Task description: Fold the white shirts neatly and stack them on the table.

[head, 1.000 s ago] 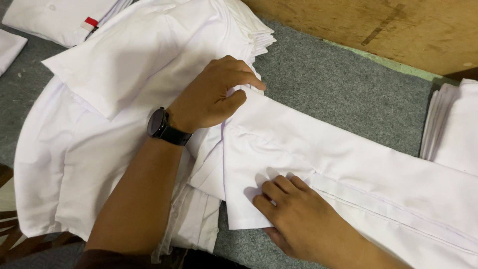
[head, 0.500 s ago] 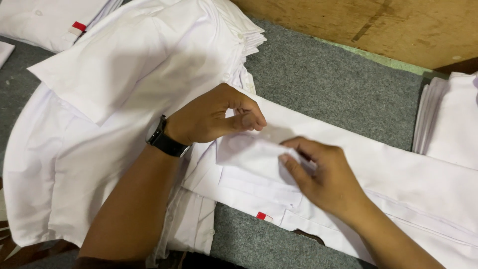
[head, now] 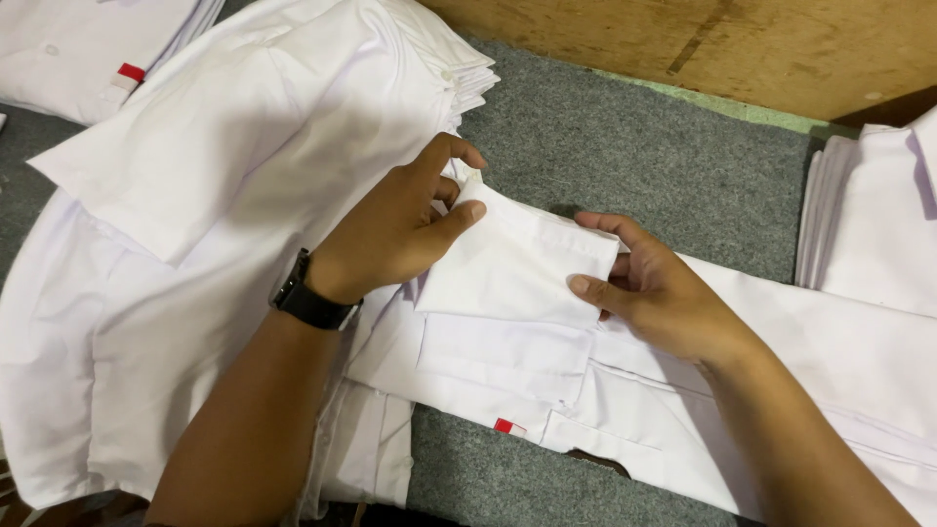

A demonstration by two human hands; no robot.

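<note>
Grey felt surface (head: 625, 156), hands (head: 390, 239) pinching white folded sleeve (head: 512, 268)

Two hands, left (head: 390, 234) and right (head: 664, 293), one black wristwatch (head: 310, 303), three stacks of white shirts around one folded shirt (head: 508, 293), two red tags.

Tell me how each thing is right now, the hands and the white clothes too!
Left hand: pinching the folded sleeve.
Right hand: gripping the sleeve's other edge.
Folded sleeve: doubled over, held up.
White shirt: lying flat.
Shirt stack: piled, folded.
Wristwatch: strapped on.
</note>
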